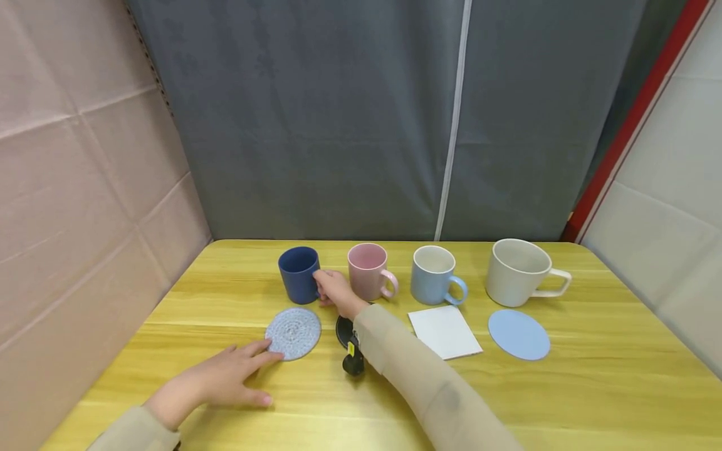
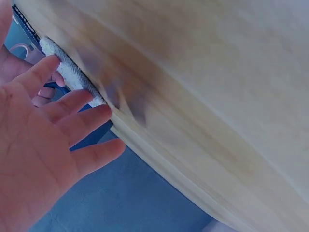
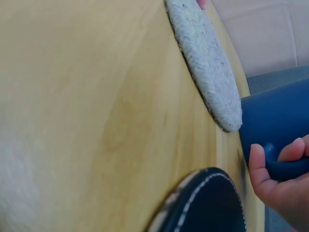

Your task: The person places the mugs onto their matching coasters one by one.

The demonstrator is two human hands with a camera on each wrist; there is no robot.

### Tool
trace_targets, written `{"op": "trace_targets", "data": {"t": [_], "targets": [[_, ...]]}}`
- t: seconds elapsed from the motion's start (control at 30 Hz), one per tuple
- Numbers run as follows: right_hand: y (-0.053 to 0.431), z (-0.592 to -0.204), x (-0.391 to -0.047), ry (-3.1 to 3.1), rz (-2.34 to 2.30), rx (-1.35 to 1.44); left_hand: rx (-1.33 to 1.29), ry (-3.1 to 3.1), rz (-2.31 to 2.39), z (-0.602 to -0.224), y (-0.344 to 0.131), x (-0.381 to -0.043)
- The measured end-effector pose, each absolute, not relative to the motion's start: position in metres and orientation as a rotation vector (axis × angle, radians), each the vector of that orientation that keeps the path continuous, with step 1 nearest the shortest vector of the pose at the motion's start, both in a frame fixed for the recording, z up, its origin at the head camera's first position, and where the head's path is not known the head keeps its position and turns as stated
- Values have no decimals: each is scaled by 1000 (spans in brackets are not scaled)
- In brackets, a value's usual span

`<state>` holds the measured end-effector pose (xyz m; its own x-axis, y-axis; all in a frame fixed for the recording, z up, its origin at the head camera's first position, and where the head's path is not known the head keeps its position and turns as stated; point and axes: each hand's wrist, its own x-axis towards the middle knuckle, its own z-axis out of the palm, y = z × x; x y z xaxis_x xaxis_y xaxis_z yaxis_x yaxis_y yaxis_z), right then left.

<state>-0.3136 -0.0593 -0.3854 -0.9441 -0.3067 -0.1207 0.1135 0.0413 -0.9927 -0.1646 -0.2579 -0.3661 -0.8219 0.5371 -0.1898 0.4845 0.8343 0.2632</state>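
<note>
A dark blue mug (image 1: 299, 275) stands upright at the left of a row of mugs. My right hand (image 1: 336, 291) grips its handle; in the right wrist view, fingers curl through the handle of the mug (image 3: 275, 121). In front of that mug lies a round grey-blue woven coaster (image 1: 293, 333). My left hand (image 1: 228, 379) has its fingers spread, with the fingertips at the coaster's left edge. The left wrist view has the fingertips of the left hand (image 2: 58, 130) against the woven coaster (image 2: 70, 70). A black round coaster (image 1: 343, 331) is partly hidden by my right forearm.
To the right stand a pink mug (image 1: 366, 275), a light blue mug (image 1: 431, 279) and a large off-white mug (image 1: 514, 275). A white square coaster (image 1: 444, 332) and a pale blue round coaster (image 1: 519, 334) lie before them. A grey curtain (image 1: 316, 125) hangs behind the wooden table (image 1: 304, 413).
</note>
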Motion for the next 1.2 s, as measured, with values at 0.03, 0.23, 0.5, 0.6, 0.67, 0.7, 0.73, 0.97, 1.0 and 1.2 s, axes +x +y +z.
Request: {"op": "trace_targets", "data": {"t": [0.03,0.23,0.5,0.6,0.67,0.7,0.73,0.97,1.0,1.2], "targets": [[-60,-386,-314,2016,-1979,-197,787,2760,294,-366,-259,-164],[-60,-389,-314,1998,-2019,-187,805,2767,276,-367,-260,-163],[-56,-391,-314,1908,-2153,-224,808,2765,282,-368,-261,-162],[-56,-390,-312,1895,-2170,-250,794,2761,294,-369,-261,-161],[-56,-388,-311,1890,-2173,-255,784,2758,300,-369,-261,-161],[-56,-386,-310,1891,-2177,-260,780,2756,302,-369,-261,-161],[-56,-385,-308,1889,-2178,-267,777,2756,304,-370,-261,-160],[-51,-370,-290,1919,-2099,-324,783,2754,299,-372,-263,-161],[-50,-369,-288,1921,-2093,-329,787,2754,299,-372,-263,-161],[-44,-370,-278,1913,-2077,-404,805,2759,284,-371,-262,-161]]}}
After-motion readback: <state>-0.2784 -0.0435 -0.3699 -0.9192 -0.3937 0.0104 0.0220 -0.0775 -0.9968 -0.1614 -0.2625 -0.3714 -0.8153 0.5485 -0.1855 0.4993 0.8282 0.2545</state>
